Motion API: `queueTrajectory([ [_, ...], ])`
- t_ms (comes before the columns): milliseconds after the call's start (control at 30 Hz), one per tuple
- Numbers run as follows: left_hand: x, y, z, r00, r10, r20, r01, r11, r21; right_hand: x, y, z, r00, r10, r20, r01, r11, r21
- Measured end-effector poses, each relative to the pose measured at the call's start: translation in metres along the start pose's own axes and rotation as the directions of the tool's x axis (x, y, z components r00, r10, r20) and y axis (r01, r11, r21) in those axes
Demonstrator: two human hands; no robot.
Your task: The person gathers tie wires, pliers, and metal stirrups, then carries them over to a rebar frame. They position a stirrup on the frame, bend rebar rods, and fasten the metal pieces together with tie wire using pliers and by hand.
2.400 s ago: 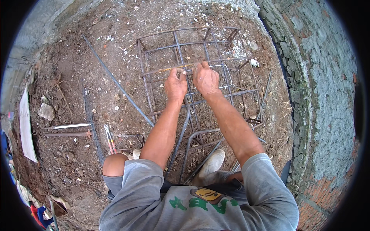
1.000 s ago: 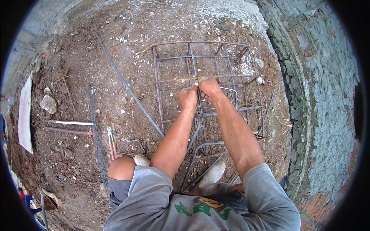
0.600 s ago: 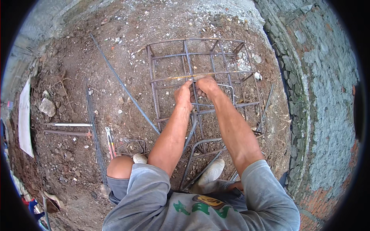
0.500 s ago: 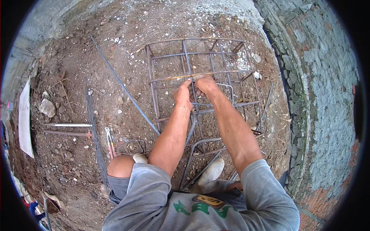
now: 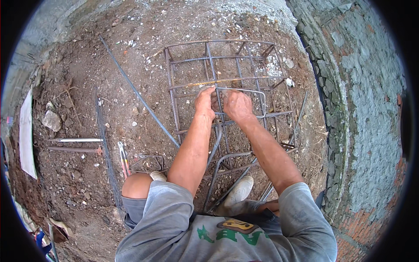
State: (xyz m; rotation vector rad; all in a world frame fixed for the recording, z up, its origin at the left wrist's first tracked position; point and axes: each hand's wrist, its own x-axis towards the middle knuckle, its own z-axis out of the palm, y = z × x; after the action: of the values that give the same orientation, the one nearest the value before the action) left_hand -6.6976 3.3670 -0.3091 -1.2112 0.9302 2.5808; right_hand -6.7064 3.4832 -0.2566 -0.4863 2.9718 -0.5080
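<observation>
A rebar cage (image 5: pixel 169 74) of crossed, partly rusty bars lies on the dirt. A thin rectangular steel loop (image 5: pixel 264 101) rests inside it, by its middle crossing. My left hand (image 5: pixel 204 105) is closed at that crossing, thumb raised against the bars just under the rusty crossbar. My right hand (image 5: pixel 238 106) is closed just right of it, over the loop, knuckles up; what its curled fingers hold is hidden. Bent bars (image 5: pixel 231 153) extend from the cage toward my shoes (image 5: pixel 239 192).
A long bar (image 5: pixel 139 96) lies diagonally left of the cage. Further left are red-handled cutters (image 5: pixel 123 157), a wire bundle (image 5: pixel 104 144), short rods (image 5: pixel 74 149), a rock (image 5: pixel 52 121) and a pale board (image 5: pixel 27 135). A rough plastered wall (image 5: pixel 366 131) runs along the right.
My right hand has shifted slightly right and down from the crossing, uncovering more of the loop's top edge. My left hand stays at the crossing. The view has shifted slightly.
</observation>
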Motion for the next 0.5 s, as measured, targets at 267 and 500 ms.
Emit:
queueTrajectory([
  [267, 0.001, -0.004, 0.004, 0.993, 0.105, 0.053, -0.108, 0.993, 0.053, 0.006, -0.010, -0.014, 0.980, 0.128, 0.149, -0.116, 0.990, -0.086],
  [500, 0.008, -0.007, 0.004, 0.928, 0.373, -0.012, -0.359, 0.901, 0.244, 0.013, -0.021, -0.013, 0.984, 0.045, 0.170, -0.001, 0.967, -0.254],
])
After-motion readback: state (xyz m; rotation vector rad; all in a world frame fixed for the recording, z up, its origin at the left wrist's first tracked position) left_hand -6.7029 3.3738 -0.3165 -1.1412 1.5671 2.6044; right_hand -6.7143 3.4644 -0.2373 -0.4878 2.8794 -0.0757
